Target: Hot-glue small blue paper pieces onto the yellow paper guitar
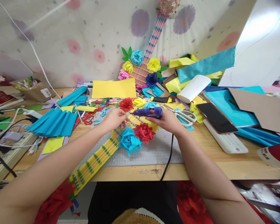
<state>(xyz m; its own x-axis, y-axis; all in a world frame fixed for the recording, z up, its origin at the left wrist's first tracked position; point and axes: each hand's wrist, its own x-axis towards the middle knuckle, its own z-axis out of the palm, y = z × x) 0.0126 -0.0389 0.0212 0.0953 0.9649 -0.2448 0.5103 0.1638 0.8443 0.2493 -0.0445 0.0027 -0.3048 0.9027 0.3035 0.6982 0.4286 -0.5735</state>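
Note:
My right hand [169,120] is wrapped round a purple glue gun [147,112], its nozzle pointing left. My left hand [115,118] pinches a thin stick at the body of a yellow paper guitar [96,159] lying on the table. The guitar's neck with green frets runs down to the near left edge. A blue paper flower [128,140] and a red paper flower [144,132] sit on the guitar body just below both hands. Another red flower [126,103] and a yellow flower [139,102] lie just beyond them.
Scissors [185,115] lie right of my right hand, a phone [216,117] and a white keyboard [226,140] further right. A pink paper guitar [146,59] leans on the wall. Pleated blue paper [53,123], yellow sheets [114,88] and scraps litter the wooden table [200,168].

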